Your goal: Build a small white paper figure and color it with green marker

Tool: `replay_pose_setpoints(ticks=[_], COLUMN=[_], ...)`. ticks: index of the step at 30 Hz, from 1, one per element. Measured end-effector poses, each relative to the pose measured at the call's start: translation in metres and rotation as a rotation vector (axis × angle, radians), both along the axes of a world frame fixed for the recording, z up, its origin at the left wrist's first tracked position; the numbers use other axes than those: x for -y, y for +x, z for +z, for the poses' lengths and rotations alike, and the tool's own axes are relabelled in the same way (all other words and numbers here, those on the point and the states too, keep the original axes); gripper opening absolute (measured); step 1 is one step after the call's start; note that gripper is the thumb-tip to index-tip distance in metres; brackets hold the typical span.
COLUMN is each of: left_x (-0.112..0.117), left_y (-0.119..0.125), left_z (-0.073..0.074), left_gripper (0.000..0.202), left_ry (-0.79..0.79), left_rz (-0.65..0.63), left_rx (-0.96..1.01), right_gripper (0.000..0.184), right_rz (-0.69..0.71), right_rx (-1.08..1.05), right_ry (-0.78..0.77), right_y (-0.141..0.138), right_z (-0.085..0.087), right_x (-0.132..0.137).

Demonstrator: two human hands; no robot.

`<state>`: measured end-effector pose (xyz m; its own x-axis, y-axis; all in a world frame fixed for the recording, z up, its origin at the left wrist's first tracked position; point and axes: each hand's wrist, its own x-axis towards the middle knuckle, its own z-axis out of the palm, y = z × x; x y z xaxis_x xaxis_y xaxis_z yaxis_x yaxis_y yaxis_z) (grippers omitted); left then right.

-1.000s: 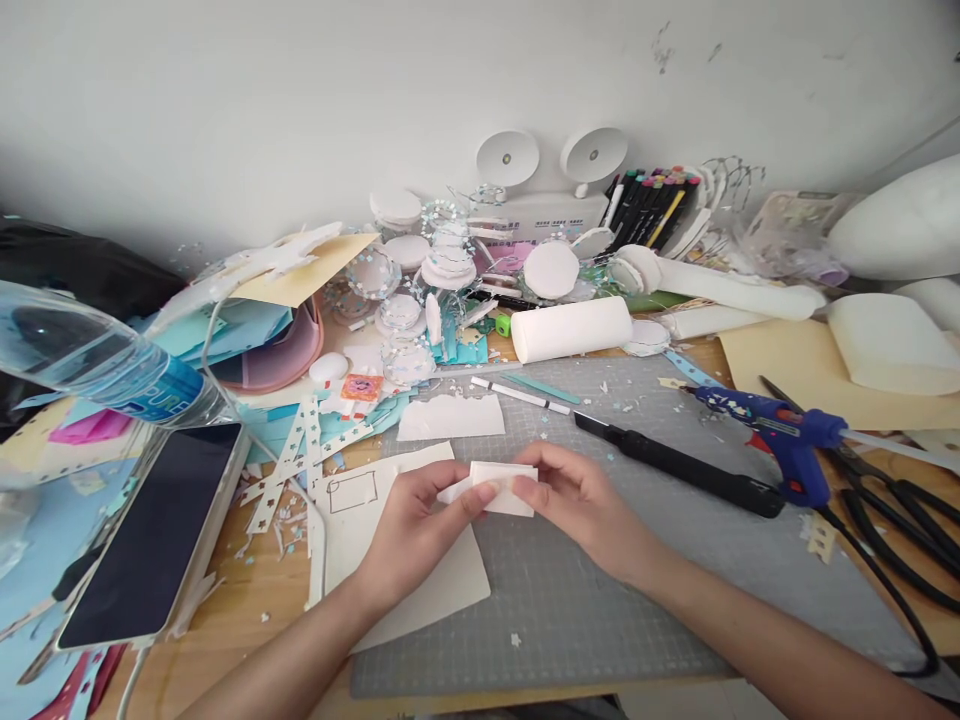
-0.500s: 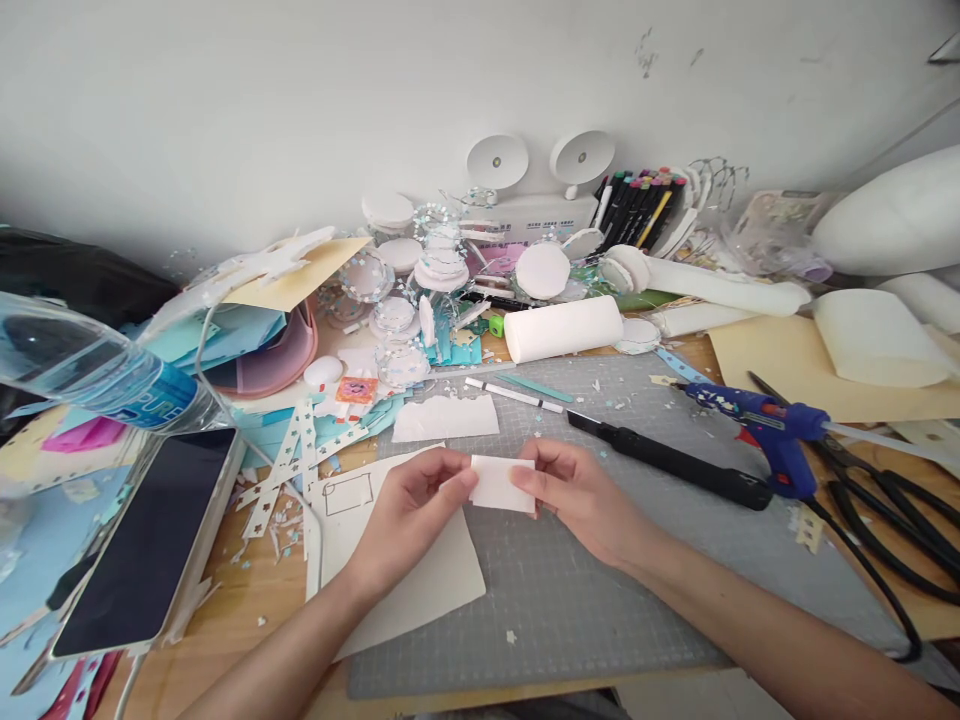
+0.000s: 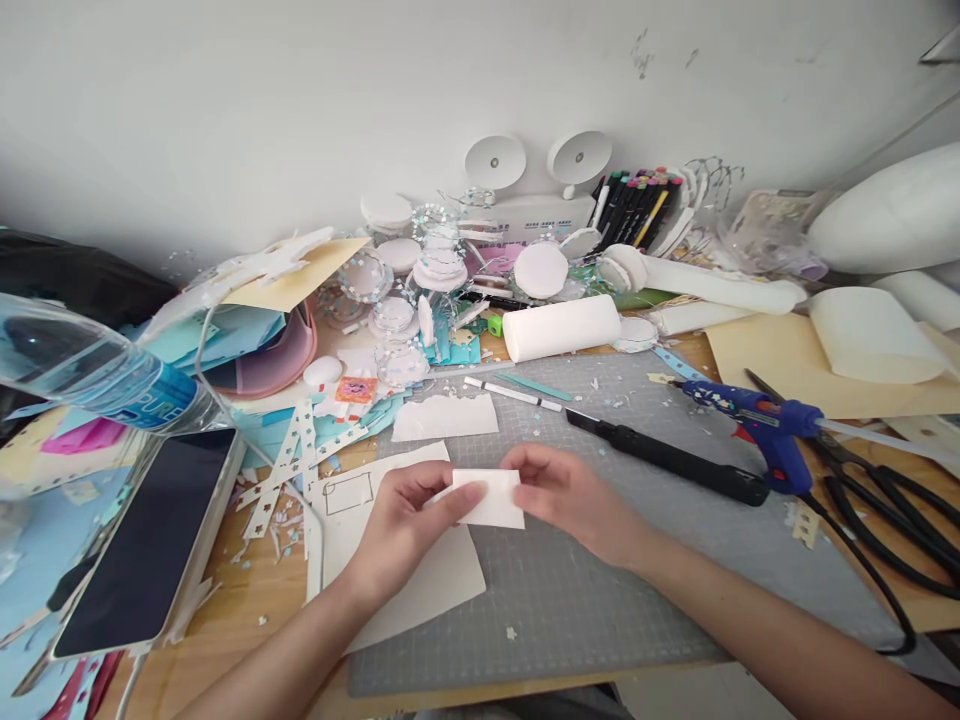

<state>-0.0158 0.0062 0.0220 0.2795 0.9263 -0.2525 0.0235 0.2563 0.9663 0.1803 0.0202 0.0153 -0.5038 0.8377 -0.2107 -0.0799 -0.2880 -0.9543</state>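
Observation:
A small folded piece of white paper (image 3: pixel 496 508) is held up between my two hands, above the grey cutting mat (image 3: pixel 637 600). My left hand (image 3: pixel 405 525) pinches its left part, thumb across the front and fingers behind. My right hand (image 3: pixel 577 505) grips the right edge between thumb and fingers. Under my left hand lies a larger cream sheet (image 3: pixel 420 600) with a small rectangle drawn on it. Just beyond my hands rests a torn strip of white paper (image 3: pixel 445 418).
A black-handled knife (image 3: pixel 675 460), a blue glue gun (image 3: pixel 765 425) and black scissors (image 3: pixel 892 510) lie on the right. At left are a phone (image 3: pixel 150 550) and a water bottle (image 3: pixel 112 365). A white roll (image 3: pixel 562 328) and decorated discs crowd the back.
The white paper has shifted left and slightly toward me. My left thumb now lies further across its front, while my right thumb has slid back to its right edge.

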Motion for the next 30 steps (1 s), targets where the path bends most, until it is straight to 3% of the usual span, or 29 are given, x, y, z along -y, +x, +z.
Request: replay_pose_setpoints(ticks=[9, 21, 25, 30], left_x=[-0.001, -0.002, -0.001, 0.004], left_y=[0.006, -0.002, -0.001, 0.001], left_z=[0.008, 0.002, 0.002, 0.002], left_gripper=[0.037, 0.027, 0.023, 0.049], left_ry=[0.150, 0.228, 0.208, 0.155], left_rz=[-0.007, 0.197, 0.064, -0.144], left_rx=[-0.164, -0.136, 0.053, 0.145], right_gripper=[0.028, 0.022, 0.024, 0.026], right_rz=[-0.089, -0.197, -0.141, -0.072], right_rx=[0.048, -0.037, 0.011, -0.039], right_ry=[0.114, 0.140, 0.139, 0.068], right_y=[0.001, 0.011, 0.008, 0.001], right_z=[-0.005, -0.010, -0.008, -0.005], right_x=[0.002, -0.003, -0.001, 0.003])
